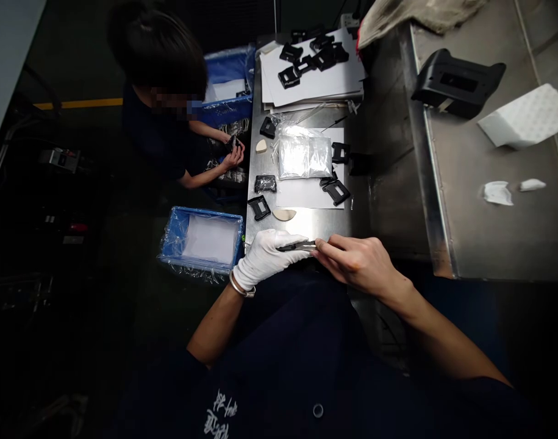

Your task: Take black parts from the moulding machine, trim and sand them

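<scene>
My left hand (264,256), in a white glove, is closed around a black plastic part (288,247) just off the table's near edge. My bare right hand (358,261) pinches at the right end of that part, where a thin, shiny strip (310,246) shows. Whether the strip is a tool or belongs to the part I cannot tell. Beyond my hands lie more black plastic frames (259,208), one more frame (337,192) to the right, and a pale half-round piece (284,214).
On the metal table (306,224) sit a clear plastic bag (305,157) and paper sheets (279,91) under several black parts. Left are a blue lined bin (169,241) and a co-worker's hands (233,157) holding a dark part. A raised metal bench (484,244) stands right.
</scene>
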Available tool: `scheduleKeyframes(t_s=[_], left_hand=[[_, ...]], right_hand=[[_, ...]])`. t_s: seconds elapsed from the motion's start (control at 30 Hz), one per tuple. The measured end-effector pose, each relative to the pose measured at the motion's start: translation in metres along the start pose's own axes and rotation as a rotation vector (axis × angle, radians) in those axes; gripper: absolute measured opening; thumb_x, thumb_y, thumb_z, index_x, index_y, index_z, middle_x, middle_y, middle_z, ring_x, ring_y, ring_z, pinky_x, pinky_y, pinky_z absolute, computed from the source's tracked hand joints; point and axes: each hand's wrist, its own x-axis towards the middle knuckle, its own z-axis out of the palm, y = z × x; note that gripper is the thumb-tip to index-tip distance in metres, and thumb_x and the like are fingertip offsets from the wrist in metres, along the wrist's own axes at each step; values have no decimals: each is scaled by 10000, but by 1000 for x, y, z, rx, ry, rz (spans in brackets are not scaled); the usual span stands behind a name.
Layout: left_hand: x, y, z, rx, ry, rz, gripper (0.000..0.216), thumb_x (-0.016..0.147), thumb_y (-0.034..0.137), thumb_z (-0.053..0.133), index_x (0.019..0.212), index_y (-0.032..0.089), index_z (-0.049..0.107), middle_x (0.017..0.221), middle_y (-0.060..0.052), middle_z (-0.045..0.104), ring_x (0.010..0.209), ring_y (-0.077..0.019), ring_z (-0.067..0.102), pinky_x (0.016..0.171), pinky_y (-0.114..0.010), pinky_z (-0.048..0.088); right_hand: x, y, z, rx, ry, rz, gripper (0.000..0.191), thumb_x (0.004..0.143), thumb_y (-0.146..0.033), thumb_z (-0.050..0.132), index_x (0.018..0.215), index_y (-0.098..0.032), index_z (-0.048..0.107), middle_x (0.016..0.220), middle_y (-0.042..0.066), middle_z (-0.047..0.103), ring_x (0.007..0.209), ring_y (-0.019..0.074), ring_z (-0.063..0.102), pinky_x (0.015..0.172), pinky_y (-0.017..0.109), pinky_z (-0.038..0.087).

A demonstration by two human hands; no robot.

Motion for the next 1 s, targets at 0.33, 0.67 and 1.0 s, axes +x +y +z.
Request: scheduleKeyframes(t_s=[0.33,0.67,1.0], left_hand=[[7,3,-5,-4,37,51,276,811,333,799,1034,171,789,886,-48,792,740,-151,725,718,-261,600],[7,1,-10,31,121,112,209,794,318,821,934,166,783,873,-47,794,743,-150,731,736,-264,591],[5,6,-11,16,145,138,271,760,352,845,934,158,768,867,-50,789,744,-150,728,727,-266,587]], right_hand=[[4,-2,5,28,62,40,172,983,-321,586,1006,-187,691,703,-25,621,535,81,470,481,304,196],[9,1,8,769,137,365,188,916,-299,690,1060,-179,672,846,14,706,689,114,630,618,229,463],[13,-14,28,1202,41,624,186,874,-363,733,987,-215,743,796,-10,663,676,111,577,602,232,430]])
